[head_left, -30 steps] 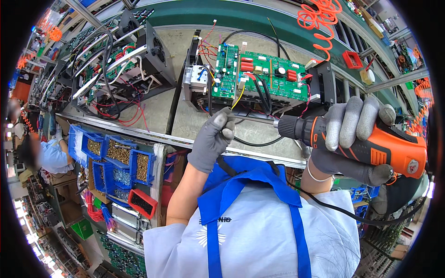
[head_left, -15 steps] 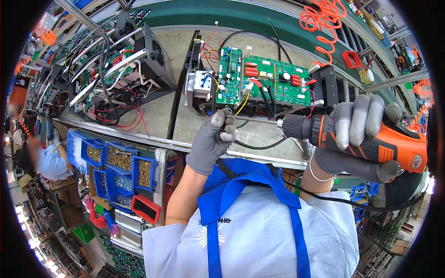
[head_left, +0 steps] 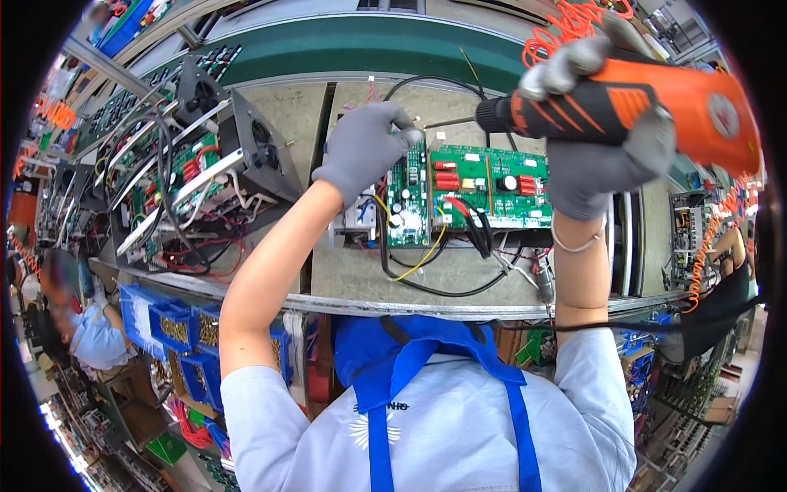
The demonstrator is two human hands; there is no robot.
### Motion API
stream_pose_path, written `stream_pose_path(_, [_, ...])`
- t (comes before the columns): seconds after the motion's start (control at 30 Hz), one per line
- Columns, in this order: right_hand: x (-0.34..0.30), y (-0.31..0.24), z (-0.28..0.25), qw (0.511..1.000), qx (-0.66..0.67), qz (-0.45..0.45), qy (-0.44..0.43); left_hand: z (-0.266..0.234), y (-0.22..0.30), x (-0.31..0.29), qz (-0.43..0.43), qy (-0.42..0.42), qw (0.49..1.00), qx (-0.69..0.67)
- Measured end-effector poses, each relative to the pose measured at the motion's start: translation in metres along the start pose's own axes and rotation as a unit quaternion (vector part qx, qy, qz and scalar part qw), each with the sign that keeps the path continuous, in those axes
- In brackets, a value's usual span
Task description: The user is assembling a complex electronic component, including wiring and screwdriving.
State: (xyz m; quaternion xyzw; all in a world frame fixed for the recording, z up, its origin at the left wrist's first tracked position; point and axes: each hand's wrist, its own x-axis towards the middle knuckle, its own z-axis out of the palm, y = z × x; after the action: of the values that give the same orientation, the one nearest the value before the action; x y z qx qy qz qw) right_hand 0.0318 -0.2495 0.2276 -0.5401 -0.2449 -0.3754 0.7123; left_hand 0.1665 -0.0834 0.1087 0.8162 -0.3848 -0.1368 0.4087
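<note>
- Two gloved hands work over one assembly at the middle of the bench: a green circuit board flanked by a narrower upright board, lying at about 12 o'clock from the person's chest.
- At 9 o'clock, blue parts bins hang under the bench edge; they are square, open-topped and filled with small brass-coloured pieces. No label on them can be made out.
- At 10 o'clock sits another open chassis with a black fan housing and red and black wires, untouched.
- Left hand, in a grey glove, is curled over the top corner of the narrow board, fingertips pinching something small where the driver bit meets it; what it pinches is hidden.
- Step in hand, as I judge it: seating a fastener at the upper edge of the boards, one hand steadying while the tool is lined up.
- Right hand is clenched round the orange-and-black power screwdriver, held level at 1 o'clock, its bit pointing left toward the left fingertips.
- Next move would call for keeping the bit square to the fastener and the board held firm, clear of the yellow and black wires looped below.
- At 3 o'clock an orange coiled hose hangs beside another person's workplace; no signs are readable.
</note>
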Motion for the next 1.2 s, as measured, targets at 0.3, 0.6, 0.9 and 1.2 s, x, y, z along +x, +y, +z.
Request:
stream_pose_path(0.3, [0.009,0.043,-0.020,0.996,0.021,0.089,-0.002,0.013,-0.020,0.040,-0.034,-0.139,0.977,0.157])
stream_pose_path(0.6, [0.008,0.041,0.018,0.979,-0.076,0.141,0.129,0.012,-0.017,0.039,-0.039,-0.150,0.975,0.159])
stream_pose_path(0.9, [0.043,0.068,-0.002,0.962,0.038,0.263,-0.060,0.011,-0.015,0.041,-0.043,-0.163,0.975,0.143])
stream_pose_path(1.2, [0.057,0.083,0.009,0.970,-0.004,0.237,-0.059,-0.045,-0.006,0.000,-0.085,-0.065,0.808,-0.579])
